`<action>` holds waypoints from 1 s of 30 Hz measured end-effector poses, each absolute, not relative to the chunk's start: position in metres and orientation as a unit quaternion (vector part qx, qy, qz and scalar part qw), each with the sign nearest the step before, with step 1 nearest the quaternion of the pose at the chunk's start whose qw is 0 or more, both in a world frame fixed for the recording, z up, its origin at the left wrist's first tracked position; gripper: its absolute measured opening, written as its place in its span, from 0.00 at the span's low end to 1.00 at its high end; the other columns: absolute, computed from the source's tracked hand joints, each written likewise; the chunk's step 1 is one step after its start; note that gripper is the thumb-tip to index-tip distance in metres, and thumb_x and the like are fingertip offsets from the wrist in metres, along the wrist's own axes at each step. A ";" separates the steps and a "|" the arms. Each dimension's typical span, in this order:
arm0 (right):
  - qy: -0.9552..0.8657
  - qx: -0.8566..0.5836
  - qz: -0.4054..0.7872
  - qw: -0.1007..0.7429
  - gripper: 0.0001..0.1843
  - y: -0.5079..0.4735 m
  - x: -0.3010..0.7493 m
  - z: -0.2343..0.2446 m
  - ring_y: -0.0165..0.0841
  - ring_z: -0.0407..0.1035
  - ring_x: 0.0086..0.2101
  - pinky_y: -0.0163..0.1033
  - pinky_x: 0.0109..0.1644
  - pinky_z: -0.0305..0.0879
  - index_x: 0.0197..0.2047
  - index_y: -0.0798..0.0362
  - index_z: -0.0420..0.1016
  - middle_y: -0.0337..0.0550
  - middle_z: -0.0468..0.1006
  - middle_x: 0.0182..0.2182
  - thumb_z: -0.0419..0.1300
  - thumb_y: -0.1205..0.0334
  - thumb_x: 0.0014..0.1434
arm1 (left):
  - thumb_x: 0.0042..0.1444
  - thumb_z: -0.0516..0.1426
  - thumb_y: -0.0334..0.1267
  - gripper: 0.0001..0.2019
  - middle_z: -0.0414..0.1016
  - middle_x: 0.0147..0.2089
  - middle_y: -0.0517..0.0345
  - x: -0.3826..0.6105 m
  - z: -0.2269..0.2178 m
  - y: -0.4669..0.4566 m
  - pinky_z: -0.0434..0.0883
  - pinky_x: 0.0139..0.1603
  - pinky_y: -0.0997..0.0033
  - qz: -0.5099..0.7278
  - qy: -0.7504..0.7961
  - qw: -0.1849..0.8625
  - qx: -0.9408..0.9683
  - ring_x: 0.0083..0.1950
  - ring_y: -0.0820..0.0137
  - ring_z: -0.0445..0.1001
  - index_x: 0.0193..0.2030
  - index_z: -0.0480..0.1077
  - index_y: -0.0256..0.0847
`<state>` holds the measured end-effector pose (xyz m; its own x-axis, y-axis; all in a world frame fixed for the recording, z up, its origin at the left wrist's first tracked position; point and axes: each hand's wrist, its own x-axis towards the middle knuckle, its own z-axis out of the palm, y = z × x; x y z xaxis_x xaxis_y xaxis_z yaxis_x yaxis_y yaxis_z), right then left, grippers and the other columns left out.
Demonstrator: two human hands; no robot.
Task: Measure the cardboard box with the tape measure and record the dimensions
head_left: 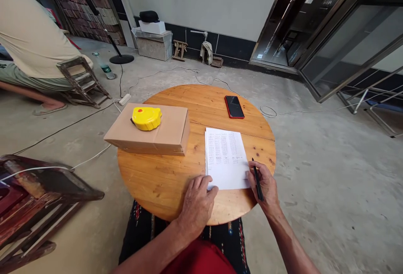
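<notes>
A white sheet of paper (225, 156) with rows of handwriting lies on a round wooden table (176, 181). My left hand (197, 204) rests flat on the table, fingers spread, fingertips touching the paper's near left corner. My right hand (263, 186) is closed around a black pen (257, 179), its tip pointing away, at the paper's near right corner. A brown cardboard box (151, 133) sits on the table's left side with a yellow tape measure (146, 117) on top. A red-cased phone (234, 106) lies face up near the far edge.
Another person sits on a low wooden stool (82, 82) at the far left. A dark wooden chair (34, 198) stands near left. Cables (94, 154) run over the concrete floor. A bottle (103, 66), a stand base (121, 59) and boxes (153, 41) lie by the far wall.
</notes>
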<state>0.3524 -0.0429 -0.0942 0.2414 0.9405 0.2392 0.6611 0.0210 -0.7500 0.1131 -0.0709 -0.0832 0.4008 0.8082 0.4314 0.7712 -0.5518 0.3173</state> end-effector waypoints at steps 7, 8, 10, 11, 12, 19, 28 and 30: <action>-0.613 -0.676 0.147 0.381 0.15 -0.041 0.353 -0.093 0.36 0.70 0.29 0.43 0.35 0.69 0.48 0.49 0.72 0.44 0.76 0.35 0.57 0.57 0.58 | 0.51 0.56 0.21 0.13 0.72 0.57 0.50 0.113 -0.084 -0.074 0.69 0.53 0.54 0.264 0.472 0.012 0.841 0.57 0.57 0.66 0.39 0.73 0.40; -0.614 -0.677 0.144 0.381 0.15 -0.041 0.353 -0.092 0.36 0.70 0.29 0.43 0.35 0.69 0.48 0.49 0.72 0.44 0.76 0.35 0.57 0.57 0.58 | 0.51 0.56 0.21 0.13 0.72 0.57 0.51 0.113 -0.084 -0.074 0.69 0.51 0.54 0.258 0.477 0.013 0.840 0.56 0.57 0.66 0.39 0.73 0.41; -0.614 -0.677 0.144 0.380 0.15 -0.042 0.353 -0.092 0.36 0.70 0.29 0.43 0.34 0.69 0.48 0.49 0.72 0.45 0.77 0.36 0.57 0.57 0.58 | 0.51 0.57 0.22 0.13 0.72 0.58 0.51 0.114 -0.085 -0.075 0.69 0.49 0.53 0.253 0.483 0.014 0.838 0.56 0.56 0.67 0.40 0.73 0.42; -0.614 -0.677 0.145 0.380 0.15 -0.042 0.353 -0.091 0.36 0.70 0.29 0.43 0.34 0.69 0.48 0.49 0.72 0.45 0.77 0.36 0.56 0.57 0.58 | 0.51 0.57 0.22 0.13 0.72 0.58 0.52 0.114 -0.086 -0.075 0.68 0.50 0.53 0.254 0.482 0.015 0.839 0.56 0.56 0.66 0.40 0.73 0.42; -0.614 -0.676 0.144 0.380 0.15 -0.041 0.353 -0.091 0.37 0.71 0.29 0.43 0.34 0.69 0.48 0.49 0.72 0.45 0.77 0.37 0.56 0.56 0.58 | 0.51 0.57 0.22 0.13 0.72 0.59 0.52 0.114 -0.087 -0.074 0.67 0.52 0.52 0.257 0.478 0.017 0.840 0.58 0.56 0.66 0.40 0.73 0.42; -0.628 -0.678 0.111 0.366 0.14 -0.043 0.351 -0.091 0.40 0.73 0.34 0.46 0.39 0.70 0.48 0.49 0.73 0.48 0.77 0.42 0.55 0.56 0.59 | 0.53 0.55 0.21 0.14 0.75 0.52 0.55 0.115 -0.092 -0.074 0.62 0.60 0.52 0.274 0.456 0.059 0.844 0.57 0.59 0.67 0.42 0.71 0.41; -0.647 -0.676 0.064 0.346 0.15 -0.048 0.351 -0.097 0.43 0.74 0.38 0.48 0.41 0.71 0.50 0.51 0.70 0.51 0.77 0.44 0.53 0.57 0.62 | 0.53 0.55 0.20 0.13 0.75 0.51 0.56 0.114 -0.089 -0.069 0.64 0.58 0.52 0.265 0.453 0.088 0.847 0.55 0.60 0.70 0.41 0.70 0.41; -0.650 -0.674 0.062 0.345 0.14 -0.049 0.350 -0.097 0.43 0.74 0.39 0.48 0.41 0.71 0.50 0.50 0.70 0.51 0.77 0.44 0.53 0.57 0.62 | 0.52 0.55 0.20 0.13 0.75 0.51 0.56 0.114 -0.087 -0.069 0.65 0.57 0.52 0.266 0.453 0.089 0.846 0.54 0.60 0.70 0.40 0.70 0.41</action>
